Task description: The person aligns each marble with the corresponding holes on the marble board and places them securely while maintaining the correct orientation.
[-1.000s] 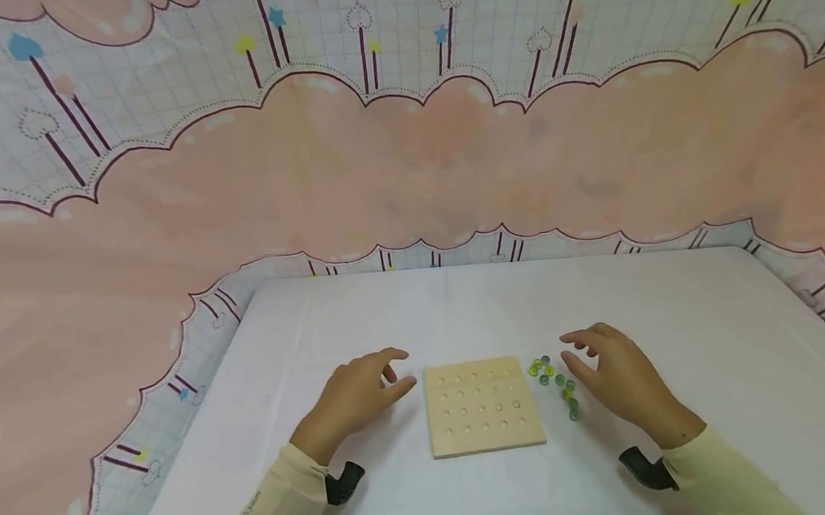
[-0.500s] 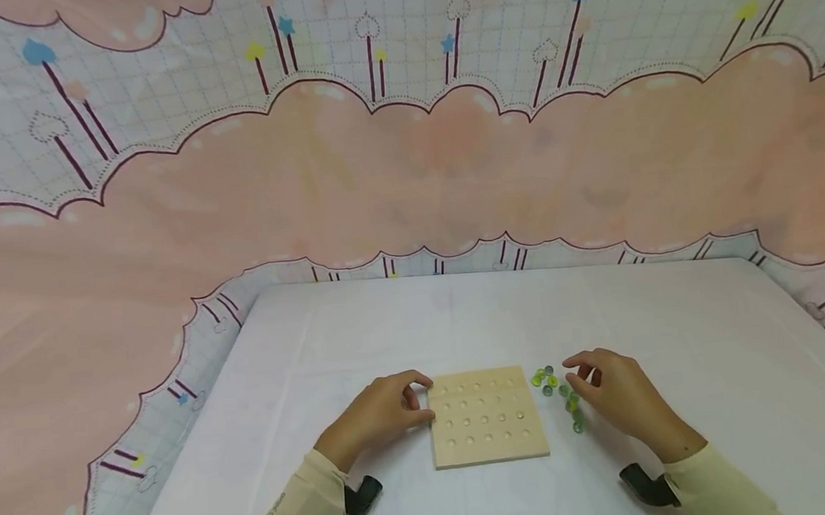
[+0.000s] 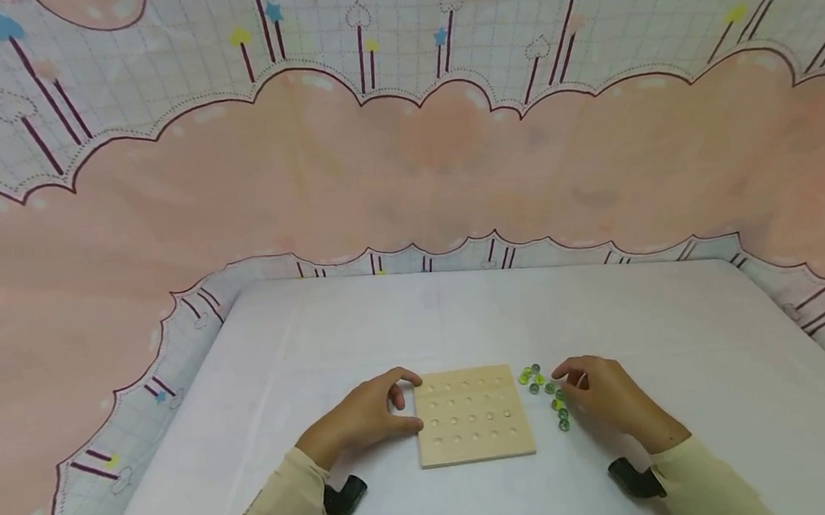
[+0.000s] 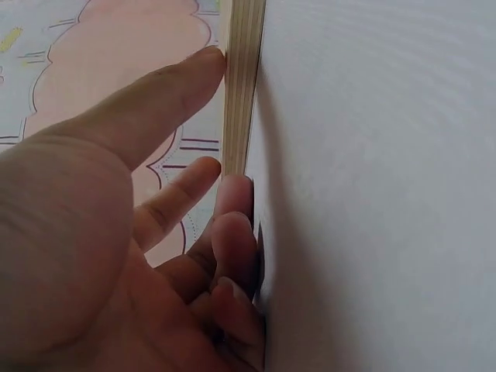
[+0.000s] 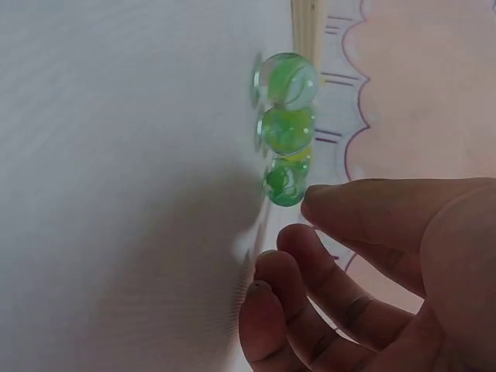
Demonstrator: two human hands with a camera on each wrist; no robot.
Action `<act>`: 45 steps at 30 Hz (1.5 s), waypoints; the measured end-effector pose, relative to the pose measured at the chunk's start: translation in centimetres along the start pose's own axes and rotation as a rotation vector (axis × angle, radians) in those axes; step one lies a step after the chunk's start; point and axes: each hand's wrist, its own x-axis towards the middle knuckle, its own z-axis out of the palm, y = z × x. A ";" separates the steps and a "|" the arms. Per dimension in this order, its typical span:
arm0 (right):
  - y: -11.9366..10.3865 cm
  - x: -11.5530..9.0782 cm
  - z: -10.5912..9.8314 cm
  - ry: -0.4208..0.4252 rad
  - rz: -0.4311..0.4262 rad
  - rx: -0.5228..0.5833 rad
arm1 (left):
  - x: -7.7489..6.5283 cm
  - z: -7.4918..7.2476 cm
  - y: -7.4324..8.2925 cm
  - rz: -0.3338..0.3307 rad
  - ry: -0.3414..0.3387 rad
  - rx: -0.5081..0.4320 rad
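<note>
A square wooden board (image 3: 470,408) with rows of shallow round dimples lies flat on the table; a clear marble sits in one dimple near its right side. My left hand (image 3: 363,413) touches the board's left edge with thumb and index finger. In the left wrist view, the thumb meets the layered board edge (image 4: 242,93) while other fingers bend low at the table. Green and yellow glass marbles (image 3: 558,403) lie loose to the board's right. My right hand (image 3: 609,396) hovers beside them, fingers bent, its thumb tip close to a green marble (image 5: 285,183). No marble shows in its grasp.
A white-covered table (image 3: 360,327) spreads around the board. Behind it hangs a pink and white patterned cloth (image 3: 405,168). Each wrist bears a black camera mount, seen at the left wrist (image 3: 345,496) and right wrist (image 3: 634,479).
My left hand has moved right to the board's edge, and its thumb has slid slightly nearer me. My right hand has come lower and closer to the marbles, with its fingers drawn nearer together.
</note>
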 end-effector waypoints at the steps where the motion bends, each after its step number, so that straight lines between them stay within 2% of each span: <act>1: 0.0 0.1 0.1 -0.005 0.004 0.003 | 0.0 -0.1 0.0 0.001 -0.002 0.006; 6: 0.0 0.2 -0.1 0.007 0.005 0.005 | 0.3 -0.6 0.2 0.001 -0.016 0.011; 10: 0.1 0.1 -0.4 -0.014 0.024 0.009 | 0.5 -0.8 0.3 -0.007 -0.036 0.005; 19: 0.6 0.1 -0.6 -0.037 -0.016 0.030 | 0.7 -0.9 0.5 -0.008 -0.040 0.028; 26: 0.4 0.5 -0.5 -0.056 -0.059 0.049 | 0.4 -0.8 0.1 -0.012 -0.007 0.044; 35: 0.8 0.8 -0.7 -0.074 -0.088 0.045 | 0.4 -0.7 0.1 -0.017 -0.006 0.026; 39: 0.8 0.7 -0.8 -0.076 -0.072 0.044 | 0.5 -0.3 0.1 -0.024 -0.002 0.000; 45: 0.9 0.5 -0.6 -0.087 -0.039 0.040 | 0.7 0.0 0.0 -0.022 -0.008 0.010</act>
